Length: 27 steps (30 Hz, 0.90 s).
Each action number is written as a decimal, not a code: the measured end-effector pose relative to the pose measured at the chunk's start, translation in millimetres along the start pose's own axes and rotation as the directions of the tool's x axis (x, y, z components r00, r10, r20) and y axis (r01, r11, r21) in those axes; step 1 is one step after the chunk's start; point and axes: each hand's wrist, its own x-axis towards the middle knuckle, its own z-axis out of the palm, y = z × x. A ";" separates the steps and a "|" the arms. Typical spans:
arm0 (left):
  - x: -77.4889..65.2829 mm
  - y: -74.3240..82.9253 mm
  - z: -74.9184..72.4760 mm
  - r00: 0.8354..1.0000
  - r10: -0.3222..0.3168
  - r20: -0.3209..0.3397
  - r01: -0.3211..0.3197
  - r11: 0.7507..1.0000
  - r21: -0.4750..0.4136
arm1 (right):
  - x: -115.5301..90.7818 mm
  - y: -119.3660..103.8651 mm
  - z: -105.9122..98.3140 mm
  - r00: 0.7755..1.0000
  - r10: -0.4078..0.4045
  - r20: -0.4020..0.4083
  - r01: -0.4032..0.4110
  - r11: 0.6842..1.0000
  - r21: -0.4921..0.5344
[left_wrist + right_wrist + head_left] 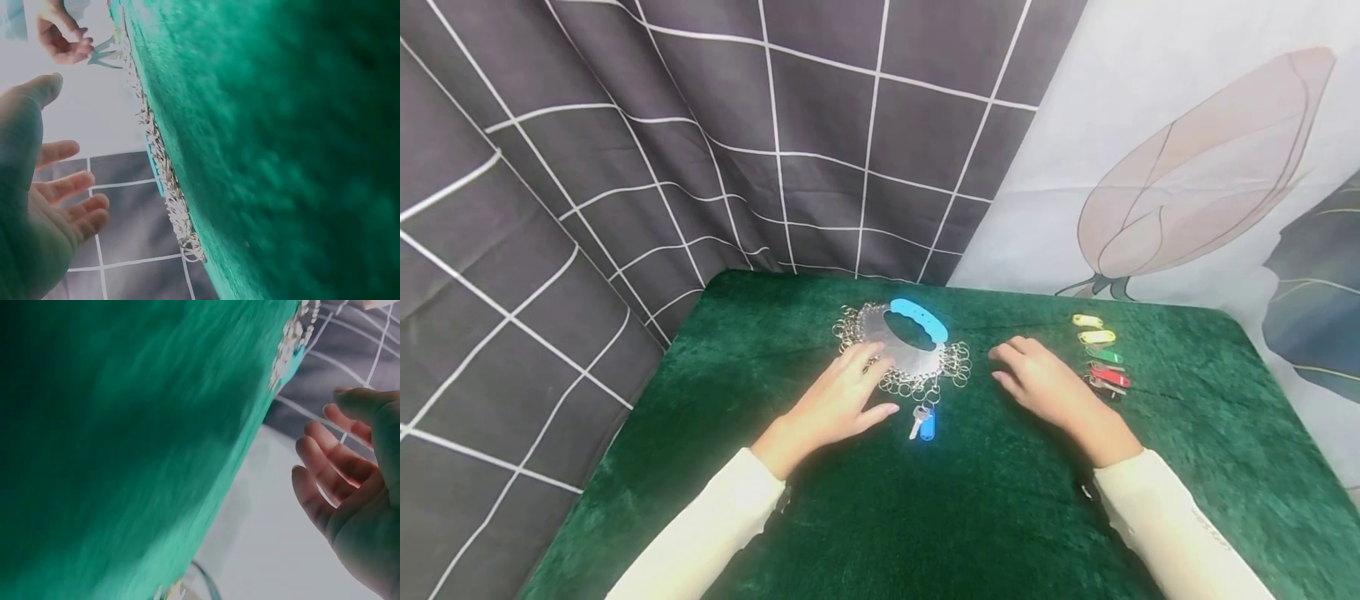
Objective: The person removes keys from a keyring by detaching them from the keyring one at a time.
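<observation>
On the green cloth lies a flat metal key holder (pixel 874 329) with a light blue handle (pixel 919 320) and many small rings (pixel 955 364) around its edge. One ring at its near side bears a key (pixel 918 422) and a blue tag (pixel 928 426). My left hand (pixel 837 395) hovers over the holder's left near side, fingers spread and holding nothing; the left wrist view shows them apart from the rings (pixel 164 165). My right hand (pixel 1043 385) is between the holder and the tagged keys, its fingers loosely bent with nothing in them (pixel 350 481).
To the right lies a column of tagged keys: yellow tags (pixel 1097 337), a green tag (pixel 1105 356) and a red tag (pixel 1109 377). Behind the table (pixel 985 517) hang a dark checked curtain (pixel 820 108) and a pale curtain (pixel 1045 208) with a flower print.
</observation>
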 end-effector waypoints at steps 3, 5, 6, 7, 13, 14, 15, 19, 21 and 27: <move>2.6 3.6 1.5 1.000 -0.019 0.013 0.019 1.000 -0.002 | 4.4 -9.5 5.9 1.000 -0.002 0.017 0.001 1.000 0.031; 4.6 6.6 1.5 0.999 -0.038 0.030 0.038 0.999 -0.004 | 7.3 -16.9 8.7 0.999 0.002 0.032 -0.003 0.999 0.047; 5.8 8.1 1.8 0.998 -0.047 0.041 0.047 0.999 -0.001 | 8.8 -20.7 9.9 0.999 0.003 0.039 -0.005 0.998 0.057; 6.8 9.6 2.0 0.997 -0.056 0.053 0.056 0.998 0.002 | 10.0 -24.1 11.5 0.999 0.002 0.046 -0.005 0.998 0.066; 13.1 17.5 6.9 0.989 -0.110 0.097 0.108 0.994 0.027 | 18.6 -42.8 22.3 0.992 0.037 0.118 -0.053 0.990 0.128; 14.4 18.9 7.7 0.988 -0.115 0.104 0.114 0.993 0.023 | 20.4 -45.7 23.9 0.990 0.045 0.135 -0.064 0.989 0.136; 15.7 20.3 8.8 0.986 -0.121 0.112 0.119 0.993 0.021 | 22.1 -48.3 25.3 0.988 0.047 0.149 -0.069 0.987 0.147; 19.6 25.6 12.3 0.978 -0.151 0.145 0.152 0.988 0.005 | 28.2 -57.2 29.0 0.978 0.047 0.203 -0.081 0.984 0.161; 21.2 27.9 13.6 0.973 -0.167 0.158 0.168 0.986 0.008 | 30.6 -60.8 29.3 0.974 0.047 0.220 -0.086 0.982 0.170; 26.6 34.3 16.5 0.967 -0.186 0.173 0.190 0.982 -0.009 | 33.5 -66.0 30.7 0.967 0.038 0.254 -0.089 0.977 0.192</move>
